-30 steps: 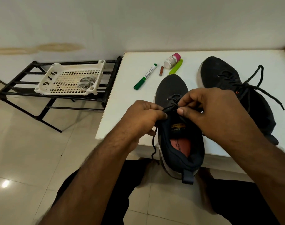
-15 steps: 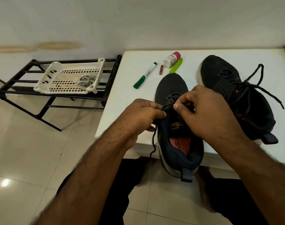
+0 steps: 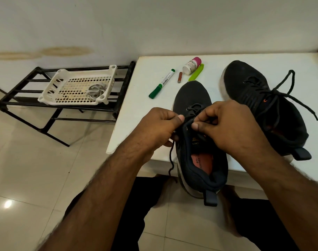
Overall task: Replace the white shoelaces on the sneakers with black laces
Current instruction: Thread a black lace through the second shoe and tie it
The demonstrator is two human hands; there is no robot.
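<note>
White table w/ two black sneakers: near sneaker, heel past front edge; far sneaker, laced black. Also green marker, small brown stick, lime clip, pink-capped bottle on its side.

Gold lettering sits on the tongue of the near sneaker, too small to read. Print on its red insole and on the marker and bottle labels is likewise illegible.

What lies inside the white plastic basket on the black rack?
Inside the white basket, near its right end, lies a loose bundle of pale laces. The rest of its perforated floor shows bare. How many laces are in the bundle cannot be told.
</note>
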